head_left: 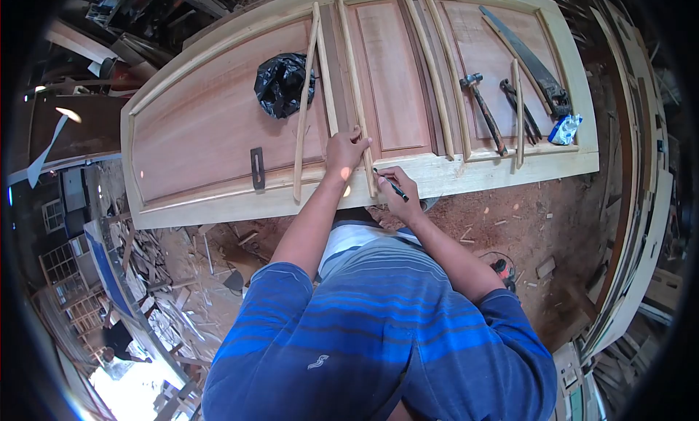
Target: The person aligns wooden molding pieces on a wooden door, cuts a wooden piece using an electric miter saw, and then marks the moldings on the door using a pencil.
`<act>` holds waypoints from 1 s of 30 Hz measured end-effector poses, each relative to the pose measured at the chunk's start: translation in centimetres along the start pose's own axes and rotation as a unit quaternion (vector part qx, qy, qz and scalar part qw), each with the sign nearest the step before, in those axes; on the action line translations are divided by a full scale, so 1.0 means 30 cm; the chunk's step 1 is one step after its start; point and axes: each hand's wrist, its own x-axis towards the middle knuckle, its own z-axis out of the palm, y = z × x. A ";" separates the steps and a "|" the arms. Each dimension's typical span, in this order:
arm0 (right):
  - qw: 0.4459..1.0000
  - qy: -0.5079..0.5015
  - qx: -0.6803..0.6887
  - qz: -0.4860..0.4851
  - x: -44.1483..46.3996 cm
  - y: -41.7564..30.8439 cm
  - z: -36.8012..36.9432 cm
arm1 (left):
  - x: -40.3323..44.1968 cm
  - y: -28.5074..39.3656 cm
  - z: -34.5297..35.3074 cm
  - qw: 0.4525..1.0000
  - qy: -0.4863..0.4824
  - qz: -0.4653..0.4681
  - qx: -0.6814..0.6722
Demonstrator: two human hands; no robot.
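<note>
My left hand [346, 153] is closed on a thin wooden strip [351, 72], thumb and fingers pinching it near its lower end. The strip lies lengthwise across a panelled wooden door [510, 165] and reaches past the near edge frame. Just to the right, my right hand [400, 194] grips a dark pen [394, 185], its tip by the strip's side close to that end. A loose strip [304, 115] slants across the door left of my left hand, with another strip [325, 79] beside it.
On the door lie a black plastic bag [280, 86], a dark slotted metal piece [257, 168], a hammer [483, 115], pincers [520, 109], a handsaw [528, 61] and a blue-white packet [565, 130]. Wood scraps [182, 297] litter the floor. Long boards [641, 203] stand at right.
</note>
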 end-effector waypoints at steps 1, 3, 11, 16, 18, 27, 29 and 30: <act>1.000 0.004 -0.003 -0.004 0.001 0.005 0.003 | -0.002 0.001 -0.002 1.000 -0.003 0.001 -0.002; 1.000 0.008 -0.010 -0.008 0.002 0.013 0.008 | -0.002 0.001 -0.004 1.000 -0.006 0.003 -0.008; 0.999 -0.018 -0.028 0.026 -0.005 -0.013 0.004 | -0.002 -0.013 0.007 1.000 0.014 0.012 -0.010; 0.999 -0.009 -0.037 0.007 -0.006 -0.011 0.009 | 0.006 -0.020 0.011 1.000 0.002 0.007 -0.017; 0.999 0.011 -0.030 0.009 -0.004 -0.010 0.018 | 0.010 -0.026 0.014 1.000 0.001 0.009 -0.015; 0.998 -0.022 -0.064 -0.003 -0.010 0.006 0.005 | 0.003 -0.019 0.008 1.000 0.003 0.019 0.011; 0.998 -0.016 -0.061 -0.010 -0.010 0.007 0.010 | 0.007 -0.036 0.020 0.998 0.026 0.049 0.020; 0.999 -0.002 -0.053 -0.011 -0.010 0.005 0.016 | 0.006 -0.039 0.022 0.997 0.037 0.063 0.024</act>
